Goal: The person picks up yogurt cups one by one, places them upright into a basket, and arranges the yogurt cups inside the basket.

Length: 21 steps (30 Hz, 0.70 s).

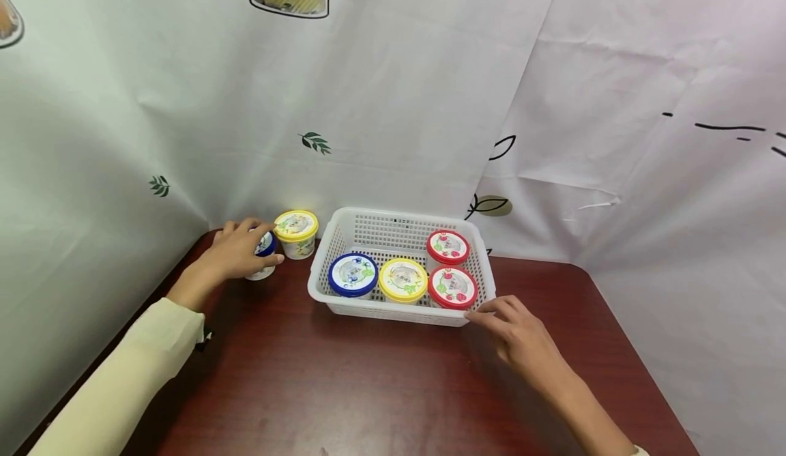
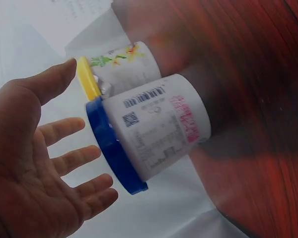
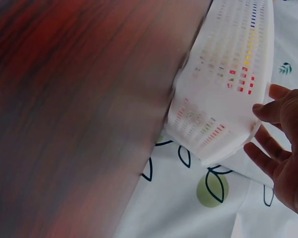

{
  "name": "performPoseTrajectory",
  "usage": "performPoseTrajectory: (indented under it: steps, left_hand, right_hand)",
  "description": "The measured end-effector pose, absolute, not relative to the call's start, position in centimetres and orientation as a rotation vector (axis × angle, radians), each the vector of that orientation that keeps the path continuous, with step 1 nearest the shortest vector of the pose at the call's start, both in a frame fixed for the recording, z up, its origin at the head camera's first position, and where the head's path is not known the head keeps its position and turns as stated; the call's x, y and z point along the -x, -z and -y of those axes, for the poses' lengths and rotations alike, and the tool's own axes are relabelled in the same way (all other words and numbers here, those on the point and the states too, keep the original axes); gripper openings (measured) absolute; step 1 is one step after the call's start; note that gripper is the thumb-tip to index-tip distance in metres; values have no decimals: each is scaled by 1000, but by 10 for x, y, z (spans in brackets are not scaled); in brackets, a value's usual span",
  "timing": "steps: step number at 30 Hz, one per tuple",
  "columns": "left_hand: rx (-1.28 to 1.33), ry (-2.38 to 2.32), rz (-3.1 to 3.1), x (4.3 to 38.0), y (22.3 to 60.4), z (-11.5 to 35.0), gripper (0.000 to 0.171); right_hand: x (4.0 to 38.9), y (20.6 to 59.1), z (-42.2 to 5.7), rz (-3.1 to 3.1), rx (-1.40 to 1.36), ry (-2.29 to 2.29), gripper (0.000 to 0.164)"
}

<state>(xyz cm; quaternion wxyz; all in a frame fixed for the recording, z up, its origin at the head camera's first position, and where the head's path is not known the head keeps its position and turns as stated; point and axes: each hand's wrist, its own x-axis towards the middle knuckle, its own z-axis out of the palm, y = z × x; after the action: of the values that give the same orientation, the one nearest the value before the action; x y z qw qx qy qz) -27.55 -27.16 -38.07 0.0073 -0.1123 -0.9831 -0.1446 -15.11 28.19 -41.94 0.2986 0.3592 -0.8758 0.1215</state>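
Observation:
My left hand [image 1: 236, 248] reaches over a white tub with a blue lid [image 2: 114, 148]. In the left wrist view its fingers are spread beside the lid, with a small gap. Against this tub stands a yellow-lidded tub [image 1: 297, 234], nearest the thumb. My right hand [image 1: 522, 336] is at the near right corner of a white perforated basket [image 1: 393, 311], thumb and forefinger pinching its rim. Inside the basket are a blue-lidded tub [image 1: 353, 274], a yellow-lidded tub [image 1: 403, 280] and two red-lidded tubs, one behind [image 1: 447, 246] the other [image 1: 452, 287].
The dark red wooden table [image 1: 344, 394] stretches out in front of the basket. A white patterned cloth [image 1: 393, 101] hangs behind and along both sides, close behind the basket and the tubs on the left.

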Motion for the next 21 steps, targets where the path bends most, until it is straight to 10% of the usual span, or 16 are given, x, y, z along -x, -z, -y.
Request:
performPoseTrajectory:
  steps: [21]
  left_hand:
    - [322, 418, 3149, 292, 391, 284, 80]
  right_hand:
    - [152, 421, -281, 2333, -947, -317, 64]
